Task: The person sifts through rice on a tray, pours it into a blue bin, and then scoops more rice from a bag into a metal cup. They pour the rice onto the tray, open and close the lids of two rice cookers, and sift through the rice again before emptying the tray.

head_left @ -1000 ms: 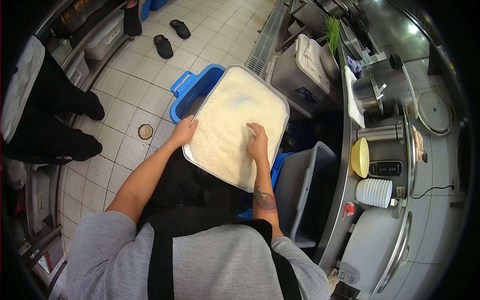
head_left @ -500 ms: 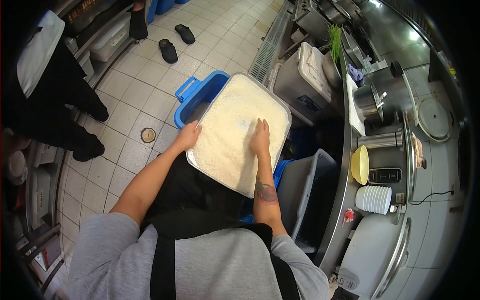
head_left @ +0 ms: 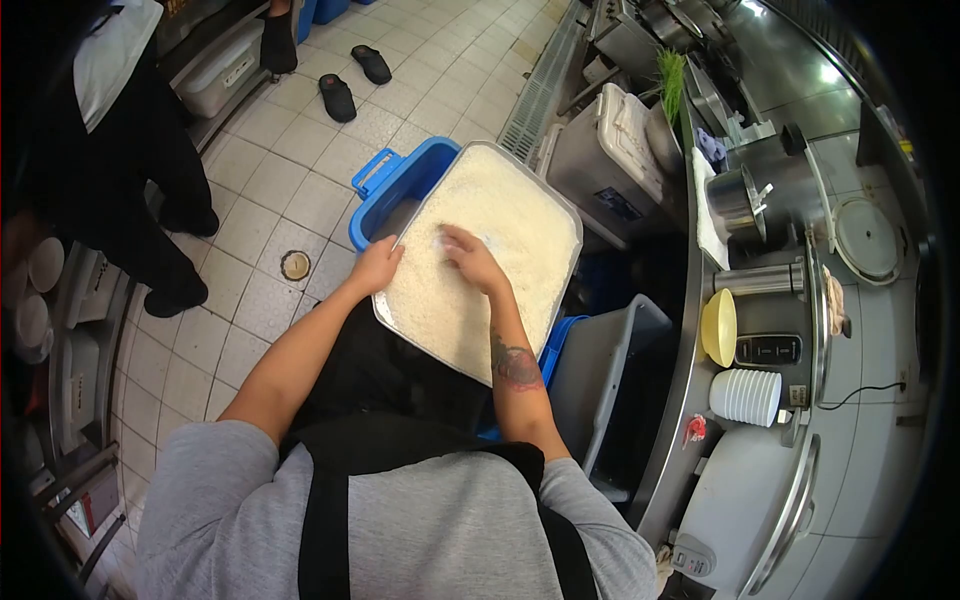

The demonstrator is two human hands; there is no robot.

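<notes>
My left hand (head_left: 376, 266) is closed around the left rim of a large metal tray (head_left: 386, 318), thumb lying over the edge. A layer of pale, grainy crumbs (head_left: 520, 225) fills the tray nearly from side to side. Over the left-middle of that layer is my right hand (head_left: 474, 259), its fingers loosely apart and slightly blurred, fingertips at the surface. A small bare patch of tray bottom shows near those fingertips. Beneath the tray's far left side sits a blue bin (head_left: 368, 222), partly hidden by it.
A person in dark trousers (head_left: 130, 200) stands at the left beside shelves. Black clogs (head_left: 338, 98) lie on the tiled floor. To the right are a grey bin (head_left: 597, 380), a lidded container (head_left: 610, 160) and a steel counter with a yellow bowl (head_left: 719, 328) and stacked white bowls (head_left: 746, 398).
My right hand has swept left across the crumbs, from the tray's right-middle toward its left side. My left hand keeps its hold on the rim. The person at the left has shifted slightly.
</notes>
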